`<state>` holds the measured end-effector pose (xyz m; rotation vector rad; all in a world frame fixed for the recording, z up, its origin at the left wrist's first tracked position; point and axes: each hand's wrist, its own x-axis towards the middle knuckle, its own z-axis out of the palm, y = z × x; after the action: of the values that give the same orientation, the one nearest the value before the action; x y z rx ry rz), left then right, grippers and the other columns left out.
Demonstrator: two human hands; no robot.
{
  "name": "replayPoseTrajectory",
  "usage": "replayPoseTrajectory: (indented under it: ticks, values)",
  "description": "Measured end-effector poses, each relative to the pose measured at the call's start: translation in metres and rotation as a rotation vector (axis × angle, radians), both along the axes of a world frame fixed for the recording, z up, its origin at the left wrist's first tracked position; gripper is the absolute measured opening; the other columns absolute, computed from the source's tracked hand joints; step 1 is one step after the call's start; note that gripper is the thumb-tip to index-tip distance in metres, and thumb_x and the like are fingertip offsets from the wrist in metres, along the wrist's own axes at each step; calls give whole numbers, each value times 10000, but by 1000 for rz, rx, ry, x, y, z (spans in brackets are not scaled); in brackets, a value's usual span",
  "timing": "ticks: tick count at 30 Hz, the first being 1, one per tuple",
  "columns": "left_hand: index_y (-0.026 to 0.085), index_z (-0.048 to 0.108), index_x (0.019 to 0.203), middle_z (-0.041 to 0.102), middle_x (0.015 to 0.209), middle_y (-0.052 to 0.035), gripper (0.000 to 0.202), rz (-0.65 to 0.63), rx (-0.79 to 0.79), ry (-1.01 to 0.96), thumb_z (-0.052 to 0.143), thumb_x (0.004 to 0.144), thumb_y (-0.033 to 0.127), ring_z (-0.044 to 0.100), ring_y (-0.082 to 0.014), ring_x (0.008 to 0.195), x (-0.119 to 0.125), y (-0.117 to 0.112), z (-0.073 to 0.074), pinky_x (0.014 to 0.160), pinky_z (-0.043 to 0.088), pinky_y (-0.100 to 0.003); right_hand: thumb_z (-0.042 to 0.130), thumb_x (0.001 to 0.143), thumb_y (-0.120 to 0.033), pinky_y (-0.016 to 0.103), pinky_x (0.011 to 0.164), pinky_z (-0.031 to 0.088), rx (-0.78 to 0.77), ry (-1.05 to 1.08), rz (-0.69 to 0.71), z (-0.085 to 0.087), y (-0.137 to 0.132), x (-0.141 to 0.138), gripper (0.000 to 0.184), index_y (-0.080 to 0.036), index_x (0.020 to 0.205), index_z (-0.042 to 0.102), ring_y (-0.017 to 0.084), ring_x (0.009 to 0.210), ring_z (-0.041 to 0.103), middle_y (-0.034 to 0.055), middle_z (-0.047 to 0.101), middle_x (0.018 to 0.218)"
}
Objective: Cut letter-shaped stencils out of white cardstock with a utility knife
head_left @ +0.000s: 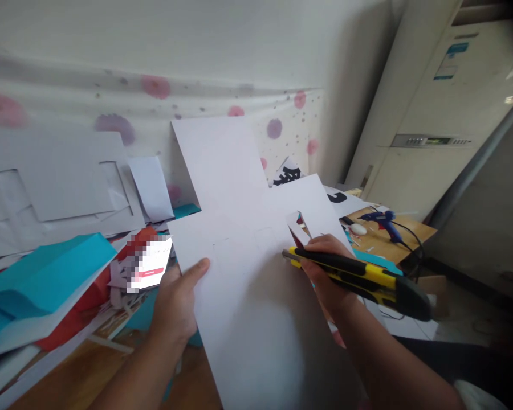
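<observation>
A large white cross-shaped sheet of card [239,210] is held up in front of me, with a narrow slot cut in its right arm. My left hand [175,302] grips the sheet's left edge, thumb on the front and fingers hidden behind. In my right hand [329,273] is a yellow and black utility knife [363,276], its metal tip pointing left over the card, just below the slot. Whether the tip touches the card I cannot tell. Faint pencil-like marks show near the sheet's middle.
Left of me lie folded turquoise paper [47,279], red paper [85,316], paper scraps and a lit phone screen [156,265]. A white card with cut-outs [68,176] leans at the back. A blue glue gun [382,222] rests on the wooden table [414,232], right. Beyond stands an air conditioner [427,114].
</observation>
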<state>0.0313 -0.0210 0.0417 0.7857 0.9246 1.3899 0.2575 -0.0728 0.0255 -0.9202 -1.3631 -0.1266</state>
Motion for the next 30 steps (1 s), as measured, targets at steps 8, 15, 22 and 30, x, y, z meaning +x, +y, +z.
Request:
replayPoseTrajectory:
  ticks: [8,15,22,30]
  values:
    - [128,697,938,733,741,-63,405,4,35,16,831,575,247,704,-317,780,-9,15,-7,760,548,-441,627,684,-72,382,793,527,141,-5,30,25,-7,3,206,-241,801,632,182,786,641,-1,627,818]
    - [114,700,939,737,740,-75,393,-39,21,32,823,583,224,710,-300,760,-21,31,-12,748,556,-413,590,671,-179,308,566,508,-338,309,28,36,13,54,137,-198,807,592,163,566,611,-21,605,626]
    - [130,682,841,714,649,-54,298,3,-65,18,745,552,90,708,-275,671,-45,53,0,648,577,-360,637,733,-292,303,555,436,-1081,-285,-374,31,31,119,131,-163,747,620,215,587,625,54,638,593]
    - [123,648,819,689,584,-48,224,65,-104,16,654,611,37,697,-259,602,-49,50,10,636,588,-384,701,686,-188,331,795,471,-1123,-346,-229,-20,50,95,237,-143,917,682,299,988,646,161,716,1027]
